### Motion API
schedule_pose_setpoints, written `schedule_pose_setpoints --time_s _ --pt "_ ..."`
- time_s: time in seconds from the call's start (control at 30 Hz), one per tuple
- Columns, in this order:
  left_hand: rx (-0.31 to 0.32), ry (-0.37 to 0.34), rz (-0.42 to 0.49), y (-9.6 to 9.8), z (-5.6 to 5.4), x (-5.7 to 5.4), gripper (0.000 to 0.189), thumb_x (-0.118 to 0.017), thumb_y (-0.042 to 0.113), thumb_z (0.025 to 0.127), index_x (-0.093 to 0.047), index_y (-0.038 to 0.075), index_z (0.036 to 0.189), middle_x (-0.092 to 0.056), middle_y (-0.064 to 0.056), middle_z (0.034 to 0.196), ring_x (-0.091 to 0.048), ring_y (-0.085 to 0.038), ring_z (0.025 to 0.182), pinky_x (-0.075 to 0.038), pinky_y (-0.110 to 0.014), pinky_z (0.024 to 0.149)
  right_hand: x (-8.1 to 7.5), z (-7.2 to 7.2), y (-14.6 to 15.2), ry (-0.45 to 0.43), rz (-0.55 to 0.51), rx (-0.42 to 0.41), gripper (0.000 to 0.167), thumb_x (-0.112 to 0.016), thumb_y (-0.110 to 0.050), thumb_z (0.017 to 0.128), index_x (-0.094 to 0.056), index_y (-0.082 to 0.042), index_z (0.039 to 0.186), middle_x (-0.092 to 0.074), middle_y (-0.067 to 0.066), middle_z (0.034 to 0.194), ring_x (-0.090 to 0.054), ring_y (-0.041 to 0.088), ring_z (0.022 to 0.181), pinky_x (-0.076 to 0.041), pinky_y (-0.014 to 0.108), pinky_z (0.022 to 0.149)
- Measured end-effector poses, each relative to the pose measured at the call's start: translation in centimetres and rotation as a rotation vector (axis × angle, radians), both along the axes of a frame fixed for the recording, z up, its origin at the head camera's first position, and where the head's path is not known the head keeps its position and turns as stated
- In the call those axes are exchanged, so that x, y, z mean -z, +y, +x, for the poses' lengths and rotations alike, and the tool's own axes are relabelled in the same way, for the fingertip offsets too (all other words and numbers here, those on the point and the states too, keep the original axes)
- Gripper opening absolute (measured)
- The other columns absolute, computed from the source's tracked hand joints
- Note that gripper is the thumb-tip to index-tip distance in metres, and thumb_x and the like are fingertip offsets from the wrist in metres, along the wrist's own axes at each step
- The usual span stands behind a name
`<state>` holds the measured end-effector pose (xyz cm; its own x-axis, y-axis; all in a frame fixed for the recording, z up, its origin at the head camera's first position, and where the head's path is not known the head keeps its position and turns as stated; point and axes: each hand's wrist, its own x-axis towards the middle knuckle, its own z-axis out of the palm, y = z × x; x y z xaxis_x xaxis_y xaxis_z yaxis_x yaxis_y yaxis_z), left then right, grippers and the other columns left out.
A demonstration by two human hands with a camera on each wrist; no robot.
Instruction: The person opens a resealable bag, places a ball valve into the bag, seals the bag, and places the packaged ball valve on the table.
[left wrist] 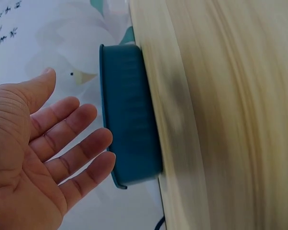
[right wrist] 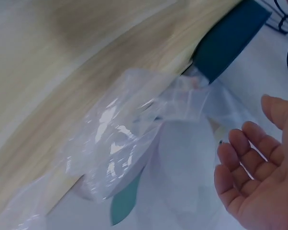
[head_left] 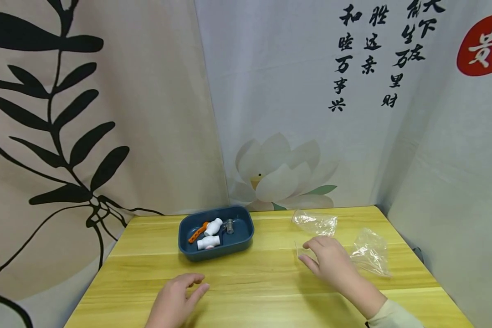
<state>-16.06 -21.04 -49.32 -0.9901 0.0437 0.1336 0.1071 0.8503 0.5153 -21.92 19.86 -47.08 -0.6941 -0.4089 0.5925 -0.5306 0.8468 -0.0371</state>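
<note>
My left hand [head_left: 176, 298] hovers over the near side of the table, fingers loosely bent and holding nothing. In the left wrist view its palm [left wrist: 34, 158] faces the blue tray [left wrist: 129, 115], apart from it in the head view. My right hand [head_left: 332, 264] is above the table's right half among clear plastic bags, its fingers relaxed with nothing gripped. One crinkled bag [head_left: 317, 223] lies beyond it and another bag [head_left: 371, 253] to its right. A thin transparent edge shows by its fingertips; whether they touch it I cannot tell.
The blue tray [head_left: 216, 255] sits at the back of the wooden table [head_left: 246, 296]. Inside are an orange strip with holes [head_left: 198, 232], white tube-like pieces [head_left: 208, 242] and a greyish see-through part [head_left: 229, 226]. Printed cloth [head_left: 270, 91] hangs behind.
</note>
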Motion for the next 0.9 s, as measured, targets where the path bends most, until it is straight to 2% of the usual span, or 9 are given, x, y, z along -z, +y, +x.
schedule_pose_setpoints --time_s 0.07,0.13,0.33,0.43,0.53,0.63,0.8,0.9 --pt "0.003 0.001 0.003 0.2 0.1 0.0 0.029 -0.079 0.043 0.096 -0.082 0.019 0.113 -0.081 0.007 0.11 -0.077 -0.016 0.1 -0.064 -0.04 0.083 0.3 0.0 -0.6 0.077 0.063 -0.033 0.029 -0.093 -0.034 0.081 -0.076 -0.015 0.096 -0.077 -0.003 0.096 -0.071 0.022 0.095 -0.06 0.044 0.088" --pt "0.013 -0.007 0.003 0.4 0.2 -0.1 0.031 -0.079 0.045 0.096 -0.082 0.02 0.114 -0.081 0.007 0.111 -0.076 -0.016 0.1 -0.064 -0.04 0.084 0.7 0.0 -1.1 0.092 0.118 -0.042 0.031 -0.094 -0.037 0.079 -0.076 -0.017 0.094 -0.076 -0.004 0.095 -0.069 0.021 0.096 -0.059 0.043 0.089" --pt "0.075 0.006 -0.009 1.0 0.7 -0.3 0.041 -0.073 0.057 0.097 -0.081 0.021 0.115 -0.081 0.008 0.113 -0.076 -0.016 0.104 -0.063 -0.038 0.086 1.6 0.4 -1.9 0.0 0.266 0.012 0.035 -0.093 -0.043 0.079 -0.076 -0.016 0.094 -0.077 0.0 0.1 -0.069 0.03 0.11 -0.056 0.048 0.098" --pt "0.124 0.043 0.0 1.1 1.0 -0.2 0.043 -0.071 0.058 0.097 -0.081 0.02 0.115 -0.081 0.007 0.113 -0.077 -0.017 0.104 -0.063 -0.035 0.085 2.0 0.6 -1.9 -0.007 0.339 0.049 0.041 -0.093 -0.045 0.077 -0.076 -0.013 0.097 -0.077 0.003 0.104 -0.068 0.032 0.114 -0.054 0.049 0.102" --pt "0.153 0.039 0.008 1.4 1.1 -0.1 0.045 -0.07 0.059 0.098 -0.081 0.02 0.116 -0.08 0.006 0.114 -0.076 -0.017 0.103 -0.062 -0.034 0.083 2.4 0.7 -1.9 -0.005 0.39 0.083 0.046 -0.094 -0.046 0.075 -0.075 -0.011 0.099 -0.077 0.004 0.105 -0.067 0.033 0.115 -0.053 0.048 0.104" --pt "0.161 0.007 0.02 1.8 1.2 -0.2 0.046 -0.069 0.06 0.098 -0.081 0.02 0.117 -0.08 0.005 0.115 -0.075 -0.018 0.102 -0.063 -0.036 0.084 2.6 0.8 -1.8 -0.004 0.427 0.11 0.044 -0.095 -0.041 0.075 -0.074 -0.01 0.099 -0.077 0.004 0.102 -0.067 0.033 0.113 -0.052 0.047 0.103" --pt "0.173 -0.033 0.026 2.3 1.3 -0.4 0.046 -0.07 0.059 0.098 -0.08 0.02 0.119 -0.079 0.003 0.117 -0.075 -0.018 0.103 -0.063 -0.041 0.086 2.7 1.1 -1.8 -0.018 0.469 0.151 0.024 -0.088 -0.014 0.08 -0.075 -0.009 0.1 -0.077 0.006 0.1 -0.067 0.033 0.112 -0.052 0.048 0.103" --pt "0.186 -0.046 0.032 2.4 1.3 -0.4 0.046 -0.07 0.059 0.098 -0.08 0.019 0.119 -0.079 0.003 0.117 -0.074 -0.019 0.103 -0.062 -0.039 0.084 2.9 1.3 -1.8 -0.038 0.499 0.178 0.021 -0.083 -0.006 0.082 -0.075 -0.01 0.101 -0.076 0.004 0.098 -0.067 0.03 0.108 -0.053 0.046 0.102"
